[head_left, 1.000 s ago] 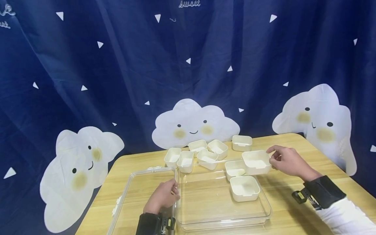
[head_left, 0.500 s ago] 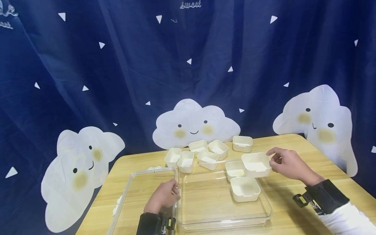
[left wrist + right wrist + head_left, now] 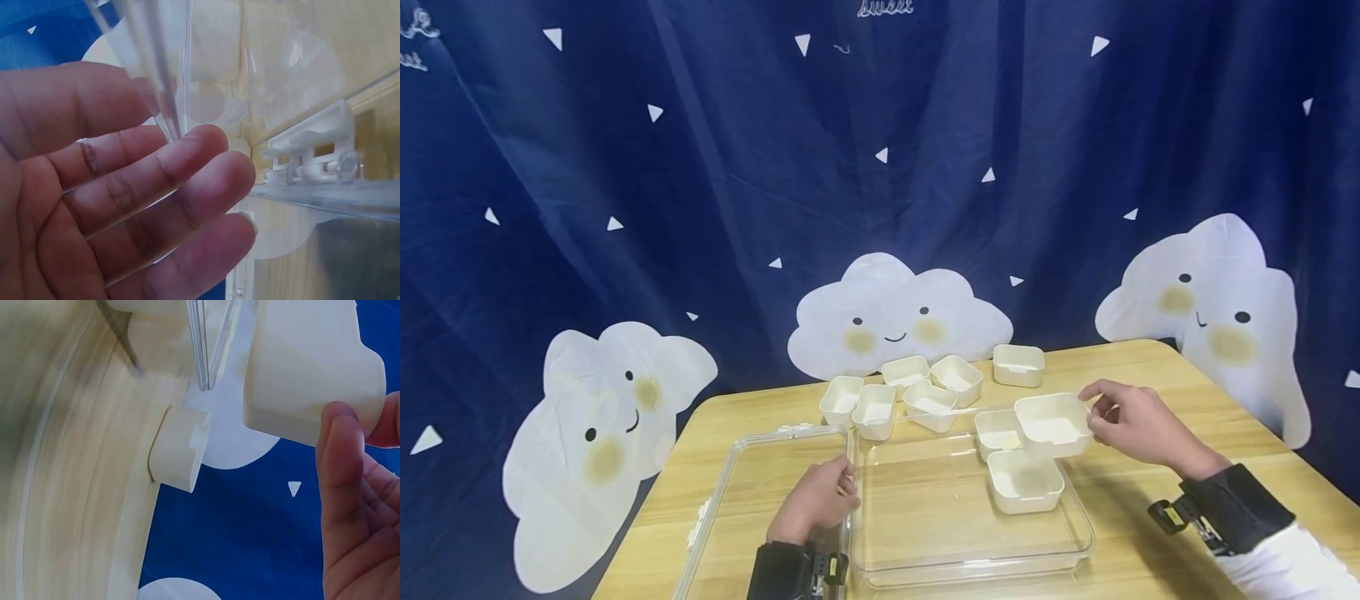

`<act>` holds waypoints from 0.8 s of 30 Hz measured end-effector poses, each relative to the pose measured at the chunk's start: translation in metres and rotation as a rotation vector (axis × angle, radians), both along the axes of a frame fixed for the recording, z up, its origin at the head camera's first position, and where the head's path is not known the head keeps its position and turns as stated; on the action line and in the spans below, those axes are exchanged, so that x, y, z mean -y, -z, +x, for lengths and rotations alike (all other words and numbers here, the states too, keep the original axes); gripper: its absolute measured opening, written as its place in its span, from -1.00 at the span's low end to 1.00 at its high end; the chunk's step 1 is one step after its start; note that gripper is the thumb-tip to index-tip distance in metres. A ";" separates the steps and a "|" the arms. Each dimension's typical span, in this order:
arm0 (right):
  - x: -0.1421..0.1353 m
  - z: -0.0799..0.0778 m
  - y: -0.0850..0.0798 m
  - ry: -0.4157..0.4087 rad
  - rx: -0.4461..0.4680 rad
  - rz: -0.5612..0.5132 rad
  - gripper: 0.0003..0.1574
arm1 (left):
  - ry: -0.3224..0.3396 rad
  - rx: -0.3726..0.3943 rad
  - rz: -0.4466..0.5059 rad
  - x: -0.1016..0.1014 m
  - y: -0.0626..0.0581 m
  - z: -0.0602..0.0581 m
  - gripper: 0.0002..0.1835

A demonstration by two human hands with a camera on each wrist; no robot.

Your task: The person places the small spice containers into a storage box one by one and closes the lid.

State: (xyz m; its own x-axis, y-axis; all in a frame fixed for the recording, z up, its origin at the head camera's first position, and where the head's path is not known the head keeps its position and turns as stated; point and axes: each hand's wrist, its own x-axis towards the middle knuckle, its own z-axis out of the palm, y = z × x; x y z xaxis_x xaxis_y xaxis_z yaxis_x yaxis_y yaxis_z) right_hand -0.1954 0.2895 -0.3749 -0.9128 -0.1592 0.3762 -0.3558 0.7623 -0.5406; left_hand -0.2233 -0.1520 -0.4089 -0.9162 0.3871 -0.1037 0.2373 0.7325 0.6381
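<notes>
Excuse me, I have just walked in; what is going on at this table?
A person's right hand pinches a small cream box by its side, holding it up near the right side of a clear container. Two more cream boxes already sit inside. The left hand holds a clear edge where the container meets what looks like its open lid. Six other boxes stand on the table behind the container.

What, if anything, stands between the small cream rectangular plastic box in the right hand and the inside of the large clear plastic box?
No lid covers the clear box, but two similar cream boxes occupy its right side, just left of the held box in the head view, so they could block that spot.
</notes>
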 end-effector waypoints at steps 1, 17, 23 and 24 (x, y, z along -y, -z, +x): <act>0.000 0.000 0.000 0.000 0.003 -0.001 -0.73 | -0.004 0.004 -0.001 0.000 0.000 0.000 -0.63; 0.009 0.009 0.006 -0.043 -0.005 -0.072 -0.73 | 0.001 -0.004 0.010 0.001 -0.001 0.000 -0.61; 0.012 0.011 0.010 -0.049 0.029 -0.080 -0.72 | 0.000 0.008 0.015 0.000 -0.001 0.001 -0.62; 0.013 0.012 0.011 -0.052 0.031 -0.087 -0.71 | 0.001 0.007 0.015 0.000 -0.001 0.001 -0.61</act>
